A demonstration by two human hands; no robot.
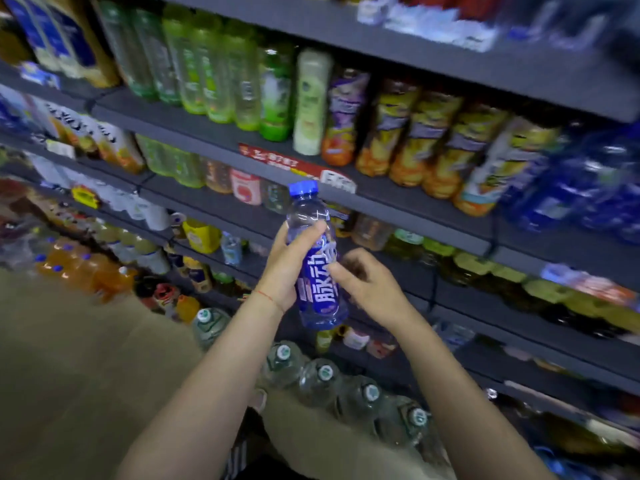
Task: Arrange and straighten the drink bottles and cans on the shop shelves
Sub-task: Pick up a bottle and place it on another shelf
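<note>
A clear bottle with a blue cap and blue label [317, 282] is held upright in front of the dark shelves, roughly in the middle of the view. My left hand [289, 268] is wrapped around its left side, thumb across the front. Just to the right, my right hand [363, 284] has its fingertips touching the label; its grip is loose. Matching blue bottles [588, 188] stand on the shelf at the far right. Orange-and-yellow labelled bottles [426, 140] and green bottles [214, 74] fill the same shelf [398, 195].
Dark shelves run diagonally from upper left to lower right, packed with drinks on every level. Large water jugs [322, 379] stand on the floor below my arms. Orange drink bottles [79, 268] sit at floor level on the left, beside tan floor [69, 375].
</note>
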